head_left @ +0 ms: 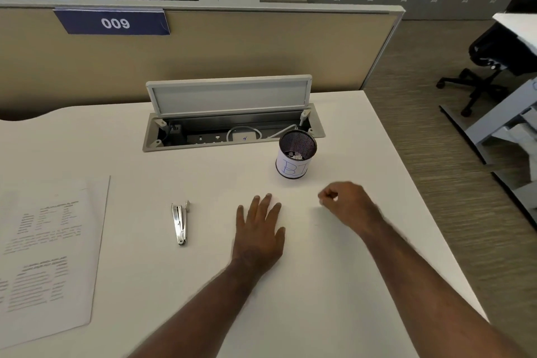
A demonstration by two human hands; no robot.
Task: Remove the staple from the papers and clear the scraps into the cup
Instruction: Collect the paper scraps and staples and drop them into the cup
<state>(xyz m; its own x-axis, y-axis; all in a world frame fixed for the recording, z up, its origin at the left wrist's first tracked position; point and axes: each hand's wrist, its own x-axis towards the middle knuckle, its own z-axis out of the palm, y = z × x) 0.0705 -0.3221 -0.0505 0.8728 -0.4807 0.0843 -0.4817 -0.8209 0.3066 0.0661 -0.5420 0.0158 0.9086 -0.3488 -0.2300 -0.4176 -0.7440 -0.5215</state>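
The printed papers (46,247) lie flat at the left edge of the white desk. A metal staple remover (180,222) lies to their right, untouched. A black mesh cup (296,154) with a white label stands at the back right, with white scraps inside. My left hand (260,229) rests palm down on the desk with fingers spread, its fingertips on a small white paper scrap (274,200). My right hand (348,203) hovers just below and right of the cup, blurred, with fingers pinched together; something small and white shows at its fingertips.
An open cable tray (232,131) with a raised lid is set into the desk behind the cup. A beige partition (203,52) closes the back. The desk's right edge (421,197) drops to carpet, where an office chair (494,67) stands.
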